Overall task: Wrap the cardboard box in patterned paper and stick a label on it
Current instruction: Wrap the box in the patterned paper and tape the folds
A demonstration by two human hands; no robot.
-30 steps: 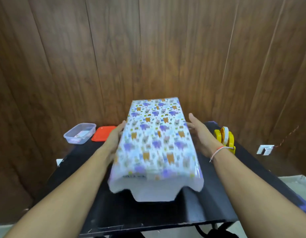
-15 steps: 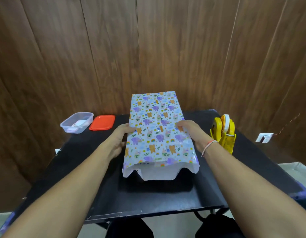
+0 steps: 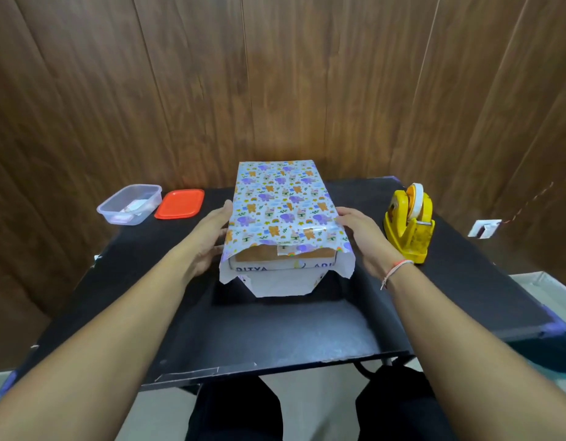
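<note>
nearest the camera, dark trousers show under the front edge of the black table. two bare forearms reach forward over the tabletop. in the middle of the table lies the cardboard box, covered on top and along its sides in patterned paper printed with small purple and orange animals. the near end of the box is uncovered: brown card and a white strip with blue letters show there, and loose white-backed flaps of paper hang out past it onto the table. the left hand lies flat against the left side of the wrapped box, fingers straight, gripping nothing. the right hand, with a thin band at the wrist, has its fingertips on the paper at the right top edge, fingers relaxed. to the right stands a yellow tape dispenser. farther back on the left sit an orange lid and a clear plastic container. behind stands a wood-panelled wall.
</note>
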